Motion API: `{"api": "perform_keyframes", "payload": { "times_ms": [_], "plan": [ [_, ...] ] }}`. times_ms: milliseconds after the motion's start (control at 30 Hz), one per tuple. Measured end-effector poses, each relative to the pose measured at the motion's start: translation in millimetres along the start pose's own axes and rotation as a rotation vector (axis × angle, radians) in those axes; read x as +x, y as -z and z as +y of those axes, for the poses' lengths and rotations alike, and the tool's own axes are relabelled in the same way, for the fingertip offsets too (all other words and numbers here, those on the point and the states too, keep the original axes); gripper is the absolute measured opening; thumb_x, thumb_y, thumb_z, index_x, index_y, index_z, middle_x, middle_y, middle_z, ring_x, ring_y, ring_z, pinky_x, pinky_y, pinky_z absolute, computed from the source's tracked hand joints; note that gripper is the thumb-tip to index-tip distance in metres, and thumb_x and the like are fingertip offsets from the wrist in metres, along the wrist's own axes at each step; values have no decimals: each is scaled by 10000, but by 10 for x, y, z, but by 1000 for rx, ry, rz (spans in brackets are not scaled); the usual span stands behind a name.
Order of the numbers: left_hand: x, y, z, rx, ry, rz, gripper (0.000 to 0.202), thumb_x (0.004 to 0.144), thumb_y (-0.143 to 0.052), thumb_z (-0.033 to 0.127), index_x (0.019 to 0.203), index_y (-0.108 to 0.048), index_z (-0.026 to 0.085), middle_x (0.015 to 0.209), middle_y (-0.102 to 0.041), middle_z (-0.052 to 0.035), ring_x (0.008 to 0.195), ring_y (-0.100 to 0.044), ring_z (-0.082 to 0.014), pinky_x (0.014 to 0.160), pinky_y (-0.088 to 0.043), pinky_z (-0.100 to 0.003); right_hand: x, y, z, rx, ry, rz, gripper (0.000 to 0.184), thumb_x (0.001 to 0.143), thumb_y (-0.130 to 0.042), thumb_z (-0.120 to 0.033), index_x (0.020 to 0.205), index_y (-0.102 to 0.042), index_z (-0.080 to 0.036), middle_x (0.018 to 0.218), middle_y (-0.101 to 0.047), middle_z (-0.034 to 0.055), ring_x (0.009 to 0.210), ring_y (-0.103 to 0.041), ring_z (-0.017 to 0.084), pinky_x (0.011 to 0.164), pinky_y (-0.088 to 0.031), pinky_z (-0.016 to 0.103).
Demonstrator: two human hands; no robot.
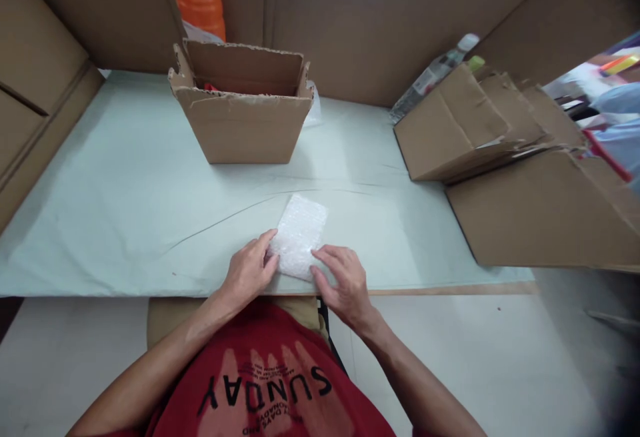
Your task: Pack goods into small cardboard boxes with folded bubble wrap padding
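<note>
A flat, folded rectangle of clear bubble wrap (pixel 301 232) lies slightly turned on the pale green table cover, close to the front edge. My left hand (pixel 251 265) grips its left side, index finger and thumb on the border. On the lower right side, my right hand (pixel 344 280) holds the edge with bent fingers, the thumb below them. Whether anything is wrapped inside the bubble wrap, I cannot tell.
Ahead stands an open cardboard box (pixel 250 127) with something red inside, an orange bottle (pixel 200 0) behind it. To the right are a clear plastic bottle (pixel 430 80), a cardboard box (pixel 450 124) and a larger carton (pixel 540 210). Cardboard walls (pixel 350 30) enclose the table (pixel 125 224).
</note>
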State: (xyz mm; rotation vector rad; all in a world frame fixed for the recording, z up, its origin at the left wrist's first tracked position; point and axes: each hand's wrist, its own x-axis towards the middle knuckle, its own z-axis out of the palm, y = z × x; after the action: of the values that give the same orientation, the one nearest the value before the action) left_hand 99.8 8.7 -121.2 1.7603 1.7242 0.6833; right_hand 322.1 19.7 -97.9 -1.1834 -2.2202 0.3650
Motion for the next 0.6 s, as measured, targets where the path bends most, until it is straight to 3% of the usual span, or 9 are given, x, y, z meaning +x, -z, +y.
{"api": "perform_keyframes", "payload": {
  "times_ms": [167, 267, 333, 400, 467, 600],
  "plan": [
    [-20, -7, 20, 38, -58, 71, 452, 898, -576, 238, 1349, -575, 202, 958, -722, -56, 861, -686, -215, 781, -545, -338, -94, -165, -76, -62, 118, -212, 314, 931, -625, -280, 1238, -653, -218, 1257, -695, 146, 1125, -631, 316, 885, -491, 481],
    [-126, 71, 35, 5, -264, 144, 453, 921, -601, 280, 1364, -559, 192, 1262, -667, -138, 1172, -629, -270, 994, -516, -411, -70, -232, -35, 21, 70, -181, 235, 981, -531, -197, 1162, -681, -211, 1136, -753, 114, 1030, -679, 276, 857, -498, 444],
    [-205, 130, 31, -2, -404, 122, 469, 922, -605, 254, 1385, -544, 206, 1351, -629, -144, 1266, -576, -285, 1071, -467, -446, -47, -224, -11, 144, -13, -168, 222, 1004, -505, -212, 1116, -696, -219, 1043, -779, 83, 946, -710, 240, 831, -517, 403],
    [-254, 161, 15, -13, -443, 72, 457, 935, -566, 198, 1391, -539, 216, 1246, -685, -119, 1168, -621, -262, 1014, -489, -431, -30, -193, 0, 285, -127, -208, 206, 1004, -519, -247, 1090, -705, -232, 984, -788, 51, 868, -725, 207, 782, -541, 353],
    [-248, 148, -5, -13, -387, 54, 418, 954, -522, 176, 1369, -555, 207, 1054, -724, -83, 980, -656, -230, 895, -516, -392, -24, -154, 2, 369, -213, -223, 192, 991, -538, -258, 1082, -706, -236, 976, -786, 38, 848, -729, 192, 749, -556, 321],
    [-95, 30, -7, 56, -238, 73, 370, 947, -545, 227, 1311, -601, 194, 843, -686, -38, 784, -622, -207, 775, -508, -355, -55, -91, -9, 177, -139, -11, 211, 970, -565, -256, 1142, -685, -228, 1087, -748, 92, 1016, -690, 248, 873, -530, 405]
  ]
}}
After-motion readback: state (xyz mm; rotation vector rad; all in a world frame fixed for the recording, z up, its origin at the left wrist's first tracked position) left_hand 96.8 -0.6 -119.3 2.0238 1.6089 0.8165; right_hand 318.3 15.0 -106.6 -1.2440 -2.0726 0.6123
